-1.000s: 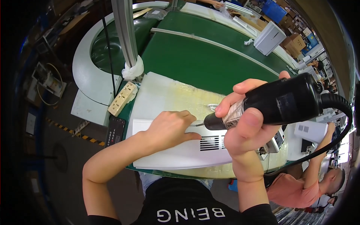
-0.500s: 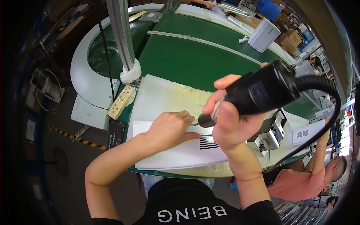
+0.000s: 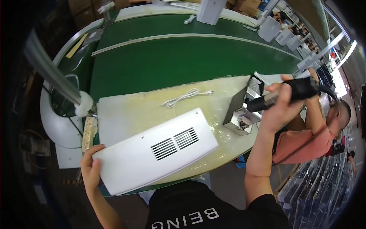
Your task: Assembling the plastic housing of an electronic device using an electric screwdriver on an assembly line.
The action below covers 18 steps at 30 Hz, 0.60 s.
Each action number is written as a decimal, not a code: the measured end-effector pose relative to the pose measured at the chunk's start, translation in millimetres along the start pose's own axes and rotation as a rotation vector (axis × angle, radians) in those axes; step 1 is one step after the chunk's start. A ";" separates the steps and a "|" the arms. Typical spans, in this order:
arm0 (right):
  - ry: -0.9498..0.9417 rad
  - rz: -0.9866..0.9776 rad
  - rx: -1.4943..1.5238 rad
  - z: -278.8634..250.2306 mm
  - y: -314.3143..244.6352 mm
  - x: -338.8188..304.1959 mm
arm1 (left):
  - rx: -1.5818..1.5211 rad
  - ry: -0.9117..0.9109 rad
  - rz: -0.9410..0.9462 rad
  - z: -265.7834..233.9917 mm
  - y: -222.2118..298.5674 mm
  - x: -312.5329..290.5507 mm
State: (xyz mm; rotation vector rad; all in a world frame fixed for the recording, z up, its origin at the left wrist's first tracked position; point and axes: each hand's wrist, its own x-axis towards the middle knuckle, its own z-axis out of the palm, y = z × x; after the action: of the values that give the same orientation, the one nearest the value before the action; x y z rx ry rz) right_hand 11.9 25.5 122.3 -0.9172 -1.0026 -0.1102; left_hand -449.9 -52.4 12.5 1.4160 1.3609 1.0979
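Note:
A white oblong appliance housing with two slotted vents lies tilted across the padded bench top. My left hand grips its left end, thumb on the upper face and fingers round the edge. To the right, my right hand is closed round a black corded electric screwdriver. The screwdriver's nose points left, above a small open-fronted metal box, whose inner mechanism partly shows. Whether the tip touches the box, I cannot tell. A coiled white power cord lies behind the housing.
Beyond the bench runs a green conveyor with a metal rail. A metal post and a cream power strip stand at the left. White units sit on the far side. A co-worker in a salmon shirt is close on the right.
My left hand has gone from near the screwdriver tip to the housing's left end. My right hand has carried the screwdriver right, off the housing to the metal box. The housing now lies angled.

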 end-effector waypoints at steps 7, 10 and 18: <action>-0.177 0.268 -0.246 -19.6 115.9 -7.6 | -0.924 0.212 -0.067 44.6 -61.8 -11.6; -0.226 0.189 -0.408 -15.0 158.1 -7.8 | -0.945 0.321 -0.096 38.2 -74.0 -7.2; -0.305 0.179 -0.442 -16.5 203.2 -13.9 | -1.172 0.115 -0.050 14.1 -104.3 7.0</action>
State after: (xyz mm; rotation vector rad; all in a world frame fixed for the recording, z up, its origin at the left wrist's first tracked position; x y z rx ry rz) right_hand 111.1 138.7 -16.0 -1.4559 -1.1960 -0.0413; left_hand -461.1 -42.2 -92.0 0.4467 0.5603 1.5619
